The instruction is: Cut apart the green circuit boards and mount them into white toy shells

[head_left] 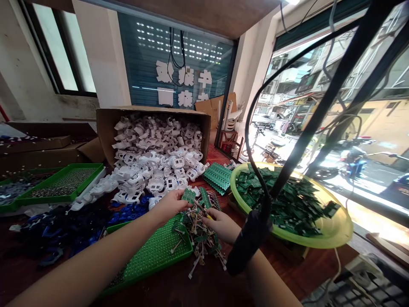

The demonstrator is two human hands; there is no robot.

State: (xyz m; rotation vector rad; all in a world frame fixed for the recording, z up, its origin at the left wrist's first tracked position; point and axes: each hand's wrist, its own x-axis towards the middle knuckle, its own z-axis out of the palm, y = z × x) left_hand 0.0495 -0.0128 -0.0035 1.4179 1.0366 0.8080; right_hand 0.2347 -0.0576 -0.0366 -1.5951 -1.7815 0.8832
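Observation:
My left hand pinches a small green circuit board by its edge, above the work surface. In my right hand is a slim tool with a yellow part, its tip pointing toward the board. Whether the tip touches the board I cannot tell. Beneath both hands lies a heap of small boards with wires and white connectors. A green perforated tray sits under my left forearm, with a few wired pieces at its right end.
A tipped cardboard box spills white plastic housings. At right stands a yellow basin of green boards. A black stand crosses before my right forearm. Blue parts and another green tray lie left.

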